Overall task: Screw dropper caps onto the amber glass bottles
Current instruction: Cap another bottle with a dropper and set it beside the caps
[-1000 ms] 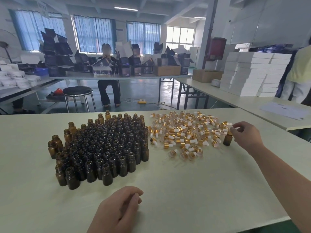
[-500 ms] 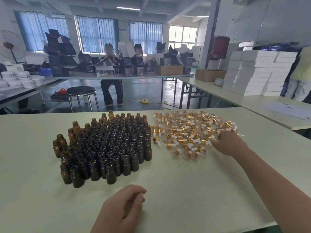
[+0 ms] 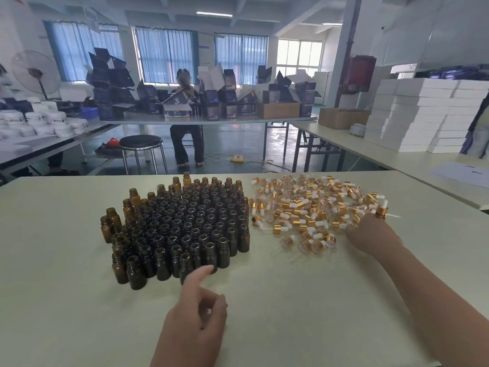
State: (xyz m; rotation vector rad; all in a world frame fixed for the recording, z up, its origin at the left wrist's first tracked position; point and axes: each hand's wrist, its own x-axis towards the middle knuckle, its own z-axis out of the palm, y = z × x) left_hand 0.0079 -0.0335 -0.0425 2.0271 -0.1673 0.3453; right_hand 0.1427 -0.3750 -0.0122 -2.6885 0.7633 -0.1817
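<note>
Several open amber glass bottles stand packed together on the pale table, left of centre. A loose pile of gold-collared dropper caps with white bulbs lies to their right. One capped bottle stands at the pile's right edge. My left hand hovers in front of the bottles, index finger stretched to the front row, other fingers loosely curled, holding nothing. My right hand lies on the pile's right side, back up. Its fingertips reach in among the caps and are hidden.
Behind the table is an aisle with a black stool and a seated person at a table of dark boxes. Stacked white boxes sit on the right table, and white jars on the left one.
My right hand left the capped bottle and moved left onto the cap pile. My left hand uncurled and reached forward, index finger now at the front bottles.
</note>
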